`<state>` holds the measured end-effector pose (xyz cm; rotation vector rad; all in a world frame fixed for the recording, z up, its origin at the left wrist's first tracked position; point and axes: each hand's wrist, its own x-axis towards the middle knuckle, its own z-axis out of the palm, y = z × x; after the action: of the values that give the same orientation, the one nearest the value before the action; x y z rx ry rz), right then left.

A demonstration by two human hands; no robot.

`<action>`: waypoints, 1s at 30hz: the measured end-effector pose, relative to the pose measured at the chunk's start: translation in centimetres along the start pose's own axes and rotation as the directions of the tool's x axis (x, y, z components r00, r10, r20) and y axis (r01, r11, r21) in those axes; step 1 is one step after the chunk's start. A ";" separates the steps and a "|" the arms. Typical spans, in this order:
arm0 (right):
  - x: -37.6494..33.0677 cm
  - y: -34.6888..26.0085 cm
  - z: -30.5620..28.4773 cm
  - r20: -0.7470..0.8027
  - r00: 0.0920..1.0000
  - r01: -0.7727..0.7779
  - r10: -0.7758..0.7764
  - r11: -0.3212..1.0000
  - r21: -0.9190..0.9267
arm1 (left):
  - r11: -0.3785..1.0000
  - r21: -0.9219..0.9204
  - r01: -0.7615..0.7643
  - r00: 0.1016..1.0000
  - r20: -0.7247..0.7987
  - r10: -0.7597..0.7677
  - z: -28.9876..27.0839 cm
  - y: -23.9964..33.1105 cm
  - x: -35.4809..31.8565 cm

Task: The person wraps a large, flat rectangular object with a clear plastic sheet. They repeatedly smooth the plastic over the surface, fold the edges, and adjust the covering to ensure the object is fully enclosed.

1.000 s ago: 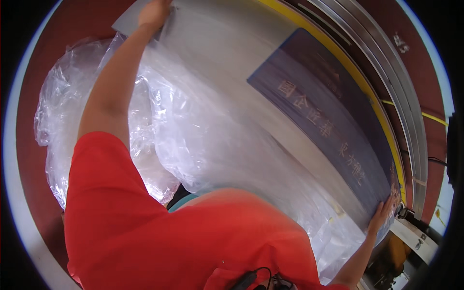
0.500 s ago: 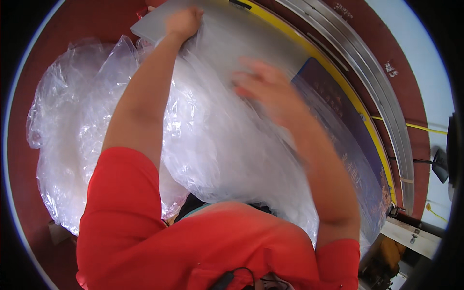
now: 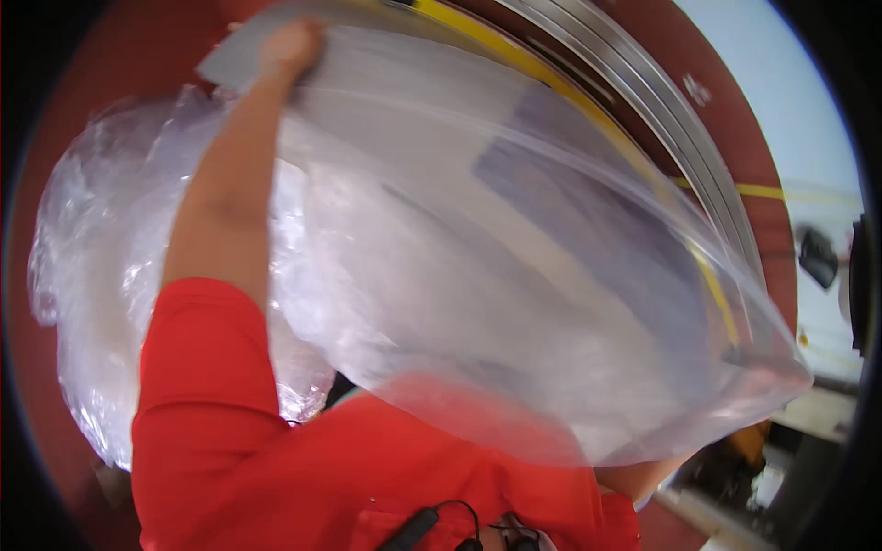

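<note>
Moved: the right hand has gone under the one big clear plastic bag; its fingers are hidden, cannot tell.
Left hand: fingers clamped on one flat grey board, up top.
Bag: spread over board, in front.
Pile: one crinkly clear plastic heap, left.

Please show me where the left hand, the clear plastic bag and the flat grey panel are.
left hand (image 3: 292, 48), head view, on the knuckles.
clear plastic bag (image 3: 514, 331), head view, on its stretched middle.
flat grey panel (image 3: 234, 64), head view, on its bare left corner.

The right hand, previously pressed on the clear plastic bag, is now hidden beneath it; the bag billows across the grey sheet.
</note>
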<state>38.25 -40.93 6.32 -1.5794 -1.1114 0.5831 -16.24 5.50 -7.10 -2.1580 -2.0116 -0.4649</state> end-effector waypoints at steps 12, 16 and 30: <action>-11.4 4.8 -22.9 -0.779 0.617 -0.480 0.111 0.837 -0.261 | 0.985 0.140 -0.102 0.993 0.082 0.091 5.2 -6.5 4.2; -11.7 14.3 -19.7 -0.841 0.223 -0.184 0.493 0.868 0.461 | 0.984 0.078 -0.163 0.987 0.010 0.163 6.0 -5.6 5.2; -0.3 -0.3 -8.7 0.423 0.838 0.418 -0.345 -0.091 -0.904 | 0.945 0.290 -0.153 0.988 0.054 0.143 8.0 -9.9 6.1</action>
<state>45.15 -45.39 9.23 -2.1581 -2.1957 -0.9210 -24.81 14.65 -13.54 -2.1197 -1.7833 -0.1019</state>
